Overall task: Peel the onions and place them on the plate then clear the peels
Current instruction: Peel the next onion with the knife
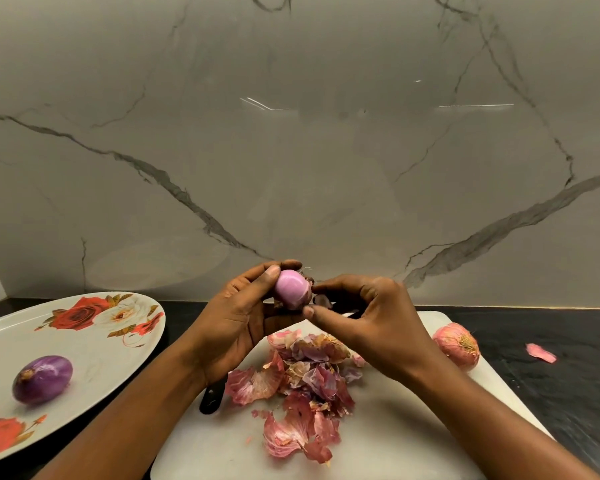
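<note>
Head view, around: a heap of peels point(302, 375) lies on the white cutting board point(395, 427), directly under the hands. A black handle point(210, 401) pokes out at the board's 9 o'clock edge, the rest hidden by the left forearm. A dark object behind the right fingers is too hidden to name.
Left hand point(243, 313): fingers and thumb curled round the held onion point(291, 289), gripping it.
Right hand point(371, 317): thumb and forefinger pinch the right end of the held onion, other fingers curled.
Held onion: smooth and pink, raised above the board's 12 o'clock edge, between both hands.
Onions, count: three. One is held. One peeled onion point(42, 379) lies on the plate at 9 o'clock. One unpeeled onion point(457, 345) sits at the board's 2 o'clock corner.
Plate point(101, 348): one, white with red roses, left of the board.
Loose peel point(541, 353): one, on the surface at 3 o'clock, apart from the board.
Surface point(568, 393): dark, speckled stone.
Room: a grey-veined marble wall point(291, 133) rises behind.
</note>
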Demonstrator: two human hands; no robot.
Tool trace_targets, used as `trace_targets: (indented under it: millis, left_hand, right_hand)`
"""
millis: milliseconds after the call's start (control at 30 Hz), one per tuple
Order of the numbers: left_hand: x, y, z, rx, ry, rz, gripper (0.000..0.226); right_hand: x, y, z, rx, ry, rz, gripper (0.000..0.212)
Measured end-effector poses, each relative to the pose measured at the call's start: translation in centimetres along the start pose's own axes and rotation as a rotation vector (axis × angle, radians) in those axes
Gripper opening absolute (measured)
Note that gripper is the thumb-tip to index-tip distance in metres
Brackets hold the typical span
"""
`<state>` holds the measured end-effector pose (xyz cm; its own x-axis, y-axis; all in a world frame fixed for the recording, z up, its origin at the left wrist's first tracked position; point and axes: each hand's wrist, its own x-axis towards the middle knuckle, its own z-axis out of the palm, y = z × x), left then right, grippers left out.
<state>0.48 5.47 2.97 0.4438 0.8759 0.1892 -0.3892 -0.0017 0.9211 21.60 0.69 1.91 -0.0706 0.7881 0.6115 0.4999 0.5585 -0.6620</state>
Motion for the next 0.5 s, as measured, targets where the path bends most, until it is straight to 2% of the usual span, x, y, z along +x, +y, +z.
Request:
trace_targets:
  millis: [167, 300, 500]
  left_hand:
    - [-0.01, -0.14, 0.00, 0.069, -0.039, -0.018, 0.042]
    - [-0.06, -0.20, -0.01, 0.115, -0.078, -0.022, 0.046]
    - [-0.01, -0.15, 0.06, 0.203, -0.096, -0.022, 0.050]
  right_hand:
    - [-0.07, -0.34, 0.16, -0.037, -0.009, -0.048, 0.043]
    - [-0.02, -0.18, 0.14, -0.032, 0.001, -0.025, 0.038]
    - [0.37, 0.12, -0.20, 0.141, -0.001, 0.084, 0.034]
